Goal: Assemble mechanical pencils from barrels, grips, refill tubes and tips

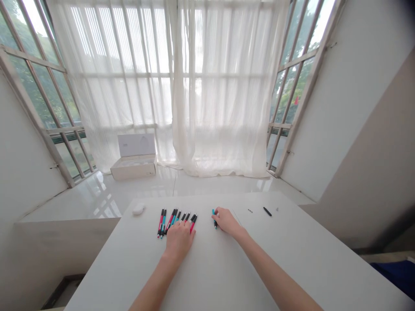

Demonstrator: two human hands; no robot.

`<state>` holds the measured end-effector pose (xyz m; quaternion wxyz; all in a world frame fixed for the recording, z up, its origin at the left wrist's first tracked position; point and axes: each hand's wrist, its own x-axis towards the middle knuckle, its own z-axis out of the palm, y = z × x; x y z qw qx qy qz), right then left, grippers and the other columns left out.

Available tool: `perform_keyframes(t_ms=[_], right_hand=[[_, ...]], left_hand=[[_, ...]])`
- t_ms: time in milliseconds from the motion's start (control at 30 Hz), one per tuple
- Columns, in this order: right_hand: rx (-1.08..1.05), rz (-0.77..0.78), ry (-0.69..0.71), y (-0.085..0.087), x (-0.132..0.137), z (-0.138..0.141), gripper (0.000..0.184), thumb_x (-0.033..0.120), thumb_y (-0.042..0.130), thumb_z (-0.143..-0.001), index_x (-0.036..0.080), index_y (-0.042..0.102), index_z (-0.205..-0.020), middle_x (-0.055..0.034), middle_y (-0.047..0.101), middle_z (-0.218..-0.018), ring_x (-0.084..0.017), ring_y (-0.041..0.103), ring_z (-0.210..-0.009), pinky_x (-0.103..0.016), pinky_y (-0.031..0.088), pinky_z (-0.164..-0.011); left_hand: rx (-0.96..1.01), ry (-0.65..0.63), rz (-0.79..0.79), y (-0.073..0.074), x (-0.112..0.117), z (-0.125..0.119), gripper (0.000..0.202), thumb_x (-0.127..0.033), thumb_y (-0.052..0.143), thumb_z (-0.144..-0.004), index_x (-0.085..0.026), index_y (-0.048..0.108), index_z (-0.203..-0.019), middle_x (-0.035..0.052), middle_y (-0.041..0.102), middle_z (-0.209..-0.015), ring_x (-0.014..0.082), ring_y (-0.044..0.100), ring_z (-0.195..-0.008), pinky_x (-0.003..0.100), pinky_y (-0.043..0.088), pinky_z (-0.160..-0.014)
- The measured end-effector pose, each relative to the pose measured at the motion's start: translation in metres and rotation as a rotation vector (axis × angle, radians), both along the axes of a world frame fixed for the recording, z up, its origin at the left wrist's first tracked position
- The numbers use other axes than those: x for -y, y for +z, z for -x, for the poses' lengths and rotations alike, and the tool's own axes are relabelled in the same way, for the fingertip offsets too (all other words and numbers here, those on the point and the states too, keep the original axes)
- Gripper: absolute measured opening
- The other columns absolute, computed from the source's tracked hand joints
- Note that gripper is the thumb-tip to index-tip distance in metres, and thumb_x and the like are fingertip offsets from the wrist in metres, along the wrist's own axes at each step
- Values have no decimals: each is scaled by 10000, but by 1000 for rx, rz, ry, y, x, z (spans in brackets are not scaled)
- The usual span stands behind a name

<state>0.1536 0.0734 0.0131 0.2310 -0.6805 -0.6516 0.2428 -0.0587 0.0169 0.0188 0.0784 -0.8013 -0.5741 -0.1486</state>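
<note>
My left hand (179, 237) rests palm down on the table over the lower ends of a row of click pens, its fingers over them and its thumb apart at the right side. The pens are red and black or blue and black; a red pen (160, 222) and a blue pen (164, 223) lie at the row's left end. Between the closed fingertips of my right hand (226, 221) is another blue and black pen (214, 212), pointing away from me at the table's middle. My fingers hide part of it.
Right of my hands lie a black pen part (267, 211), a small thin piece (250, 211) and a tiny grey cone (277, 209). A white rounded object (138, 209) sits at the white table's (214, 268) far left. An open white box (133, 168) stands on the sill by the curtain.
</note>
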Motion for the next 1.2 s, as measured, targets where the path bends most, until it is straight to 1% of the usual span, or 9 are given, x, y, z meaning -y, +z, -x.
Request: perform_keyframes(t_ms=[167,233,400,533,667,767,867,1000,1200], right_hand=[[-9,-68,-22,4,5,-9,113,244,558,-860,156,626,-844,-85,688,-767,-165,609,-631,-245,386,-580],[-46,-102,-7,6,10,-11,163,297,530,-876,166,622,-841,-78,683,-757,-174,608,-664,-254,402,-609],[-215,-104,167,10,35,-12,372,494,388,-924,198,604,-852,2,640,-647,-133,545,-532,-228,406,-524],[-302,-91,264,13,55,-19,459,547,360,-922,197,541,-686,34,549,-554,-106,461,-479,-214,361,-490],[-329,-89,290,11,65,-28,502,579,404,-898,200,422,-569,62,401,-513,-95,342,-491,-222,287,-492],[-373,-76,284,7,69,-29,532,603,321,-919,212,329,-558,63,323,-522,-97,278,-498,-231,253,-487],[-408,-58,252,4,71,-25,542,612,261,-930,216,306,-562,54,308,-523,-102,275,-501,-236,255,-490],[-381,-64,214,0,74,-20,546,619,247,-929,216,288,-563,51,293,-528,-103,269,-504,-240,229,-488],[-257,-140,273,-2,81,-17,521,549,230,-965,212,261,-569,51,278,-533,-105,249,-504,-245,201,-498]], left_hand=[[19,-28,-89,-6,-2,-1,169,-210,500,-896,-181,639,-804,80,658,-797,256,616,-803,348,452,-685],[42,-60,-149,-6,-1,-2,197,-192,482,-903,-179,618,-761,72,642,-769,238,608,-765,332,445,-662],[94,-315,-269,-2,8,-12,213,-183,448,-929,-183,559,-748,47,603,-759,201,575,-718,313,419,-637],[64,-441,-261,-2,16,-23,216,-186,403,-963,-191,531,-789,33,576,-766,189,553,-696,303,398,-608],[42,-429,-228,-4,18,-25,233,-152,342,-990,-194,513,-837,22,574,-774,170,546,-659,297,386,-603],[34,-388,-202,-5,17,-24,249,-129,312,-995,-199,498,-844,15,579,-760,167,546,-632,299,376,-593],[88,-382,-173,-5,17,-24,220,-151,319,-1001,-203,490,-873,10,588,-758,171,561,-641,299,389,-603],[149,-445,-132,-8,21,-29,93,-223,406,-993,-207,485,-947,8,608,-787,166,582,-656,278,395,-599],[198,-454,-126,-11,23,-30,169,-182,365,-999,-203,478,-874,-2,599,-714,158,572,-599,272,367,-563]])
